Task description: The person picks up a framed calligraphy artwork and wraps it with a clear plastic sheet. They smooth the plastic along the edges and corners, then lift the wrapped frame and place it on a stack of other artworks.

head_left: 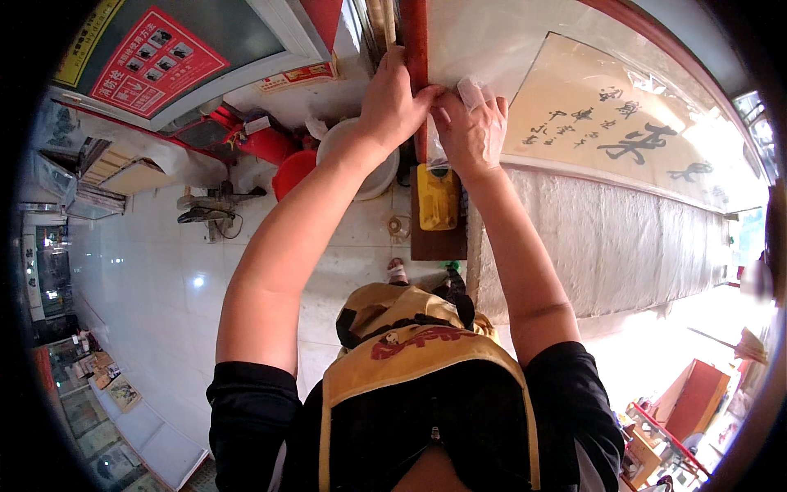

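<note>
At the top middle, my left hand (393, 107) is wrapped round a narrow red board edge (416, 41), its thumb lying across to the right side. Close beside it, my right hand (475, 131) is bent with its fingers curled, and its thumb almost meets my left thumb. A small crumpled piece of clear plastic film (470, 93) shows among the right fingers. Under the right hand lies the pale surface of a large tabletop or panel, where a tan calligraphy sheet (590, 115) is spread. What the fingertips press on is partly hidden.
Below the hands stands a yellow plastic container (438, 199) on a dark brown ledge (438, 244). A white bucket (379, 176) and a red bucket (293, 174) sit on the tiled floor, near a black fan-like device (215, 205). Wrinkled pale cloth (598, 238) hangs along the right.
</note>
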Available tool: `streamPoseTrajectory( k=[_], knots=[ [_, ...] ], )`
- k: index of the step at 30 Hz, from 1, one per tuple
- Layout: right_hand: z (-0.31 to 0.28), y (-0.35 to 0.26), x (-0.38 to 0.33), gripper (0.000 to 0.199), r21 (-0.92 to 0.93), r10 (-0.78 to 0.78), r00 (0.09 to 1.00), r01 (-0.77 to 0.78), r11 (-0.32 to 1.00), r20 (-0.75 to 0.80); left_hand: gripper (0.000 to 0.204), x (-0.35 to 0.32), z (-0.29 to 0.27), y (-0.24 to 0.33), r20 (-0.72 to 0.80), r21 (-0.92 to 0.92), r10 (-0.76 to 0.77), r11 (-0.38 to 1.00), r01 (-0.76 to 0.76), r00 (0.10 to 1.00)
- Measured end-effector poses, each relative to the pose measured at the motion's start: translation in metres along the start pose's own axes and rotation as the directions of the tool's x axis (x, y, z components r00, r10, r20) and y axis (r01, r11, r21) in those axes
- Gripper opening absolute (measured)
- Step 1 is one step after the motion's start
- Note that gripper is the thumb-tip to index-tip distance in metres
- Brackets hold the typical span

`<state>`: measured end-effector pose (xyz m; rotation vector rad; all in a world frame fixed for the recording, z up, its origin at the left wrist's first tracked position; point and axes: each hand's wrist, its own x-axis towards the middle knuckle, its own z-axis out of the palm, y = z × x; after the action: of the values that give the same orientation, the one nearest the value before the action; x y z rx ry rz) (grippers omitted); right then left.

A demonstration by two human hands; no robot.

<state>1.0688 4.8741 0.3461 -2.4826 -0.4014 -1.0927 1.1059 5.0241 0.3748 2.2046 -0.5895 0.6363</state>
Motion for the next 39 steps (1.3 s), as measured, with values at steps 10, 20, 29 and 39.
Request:
streamPoseTrajectory(
  k=[10,20,29,39],
  knots=[
    [-0.011,0.005,0.001,0.016,0.058,-0.078,0.992,0.072,0.996,0.097,0.064,-0.005,0.003,0.002,-0.044,0.018,0.032,0.999,-0.031,0.999],
    [-0.013,-0.002,-0.002,0.018,0.07,-0.032,0.997,0.027,0.997,0.077,0.055,-0.005,-0.008,-0.007,0.024,-0.022,0.101,0.995,-0.1,0.995],
    [-0.021,-0.013,0.001,0.014,-0.046,-0.032,0.986,0.04,0.998,0.166,0.046,-0.021,-0.002,-0.022,0.026,-0.026,0.051,0.998,-0.051,0.998],
    [-0.023,-0.029,-0.005,0.024,-0.13,0.16,0.932,-0.123,0.984,0.326,0.043,-0.019,-0.005,-0.019,0.088,-0.05,-0.005,0.999,0.01,0.996]
  ],
)
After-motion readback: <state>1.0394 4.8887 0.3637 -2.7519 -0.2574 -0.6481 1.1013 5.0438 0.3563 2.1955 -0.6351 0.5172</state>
